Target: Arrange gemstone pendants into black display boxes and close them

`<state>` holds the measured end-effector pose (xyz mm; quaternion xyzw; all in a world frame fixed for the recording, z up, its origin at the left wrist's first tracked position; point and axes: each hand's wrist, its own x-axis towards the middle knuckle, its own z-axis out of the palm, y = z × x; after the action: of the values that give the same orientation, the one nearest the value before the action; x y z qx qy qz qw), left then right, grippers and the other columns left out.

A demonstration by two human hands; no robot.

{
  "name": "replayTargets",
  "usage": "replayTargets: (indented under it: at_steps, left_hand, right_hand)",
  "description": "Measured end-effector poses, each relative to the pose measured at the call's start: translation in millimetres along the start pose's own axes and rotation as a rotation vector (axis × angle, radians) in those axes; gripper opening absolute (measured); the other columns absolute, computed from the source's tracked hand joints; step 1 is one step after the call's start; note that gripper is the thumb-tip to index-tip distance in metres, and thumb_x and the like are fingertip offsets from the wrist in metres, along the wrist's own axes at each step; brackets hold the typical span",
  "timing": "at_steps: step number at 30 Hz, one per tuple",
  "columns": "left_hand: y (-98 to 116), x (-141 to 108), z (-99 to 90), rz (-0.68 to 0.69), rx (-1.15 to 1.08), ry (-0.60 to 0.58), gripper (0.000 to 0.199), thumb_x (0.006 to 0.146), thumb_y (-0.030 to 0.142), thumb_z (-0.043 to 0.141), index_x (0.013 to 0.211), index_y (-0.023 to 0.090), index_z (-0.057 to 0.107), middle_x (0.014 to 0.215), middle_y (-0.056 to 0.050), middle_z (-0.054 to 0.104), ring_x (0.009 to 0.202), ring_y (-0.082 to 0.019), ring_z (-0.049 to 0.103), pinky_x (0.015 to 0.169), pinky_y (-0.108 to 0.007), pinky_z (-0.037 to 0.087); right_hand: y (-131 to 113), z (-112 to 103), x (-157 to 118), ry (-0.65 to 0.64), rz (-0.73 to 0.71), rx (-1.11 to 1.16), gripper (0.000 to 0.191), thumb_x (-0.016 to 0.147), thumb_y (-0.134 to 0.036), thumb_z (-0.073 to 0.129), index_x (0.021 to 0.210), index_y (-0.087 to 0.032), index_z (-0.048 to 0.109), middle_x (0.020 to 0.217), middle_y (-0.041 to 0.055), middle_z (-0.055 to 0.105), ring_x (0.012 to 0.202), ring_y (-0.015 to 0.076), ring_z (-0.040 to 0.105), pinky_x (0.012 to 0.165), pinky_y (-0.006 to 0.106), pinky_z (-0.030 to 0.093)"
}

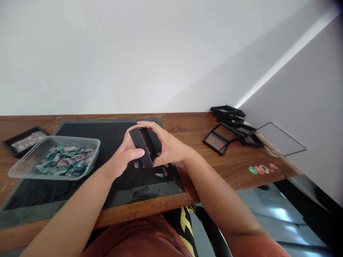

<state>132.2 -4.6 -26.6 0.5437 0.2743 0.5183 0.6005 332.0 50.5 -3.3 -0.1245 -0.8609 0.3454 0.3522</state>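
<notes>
Both of my hands hold a small black box-like frame, tipped up on its side above the dark mat. My left hand [124, 155] grips its near left side, with the thumb pressed on the outer face. The fingers of my right hand [170, 144] curl over the top and far right side of the black frame [139, 141]. Its open face is turned to the right, and what lies inside is hard to make out. Below the hands, a small pinkish piece [136, 165], a pale pointed piece [159, 175] and a reddish piece [164, 171] lie on the mat.
A clear plastic tub [97, 142] of teal and pink shiny pieces stands left on the dark mat [112, 128]. Behind it leans another black frame [16, 152]. Several black frames [229, 116] pile up at the right back; round stickers [264, 169] mark the wooden table [187, 123].
</notes>
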Motion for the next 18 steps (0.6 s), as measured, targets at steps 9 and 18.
replayTargets:
  at_steps: [9,18]
  left_hand:
    - [14.9,-1.1,-6.0,-0.154,-0.145,-0.258,0.076,0.07,0.037,0.079,0.142,0.026,0.06,0.142,-0.018,0.066,0.129,-0.045,0.065,0.102,-0.065,0.056]
    - [19.8,-3.6,-6.2,-0.163,-0.191,-0.239,0.081,0.07,0.032,0.08,0.147,0.029,0.054,0.153,-0.018,0.057,0.136,-0.047,0.059,0.093,-0.064,0.062]
  right_hand:
    - [-15.1,-4.1,0.6,-0.071,0.012,0.101,0.104,0.06,-0.044,0.099,0.148,-0.027,0.047,0.153,0.0132,0.051,0.144,0.0314,0.051,0.124,0.05,0.04]
    - [-18.9,-7.6,2.9,-0.12,-0.006,0.223,0.1,0.062,-0.044,0.099,0.147,-0.026,0.049,0.154,0.0122,0.053,0.143,0.0295,0.053,0.124,0.049,0.04]
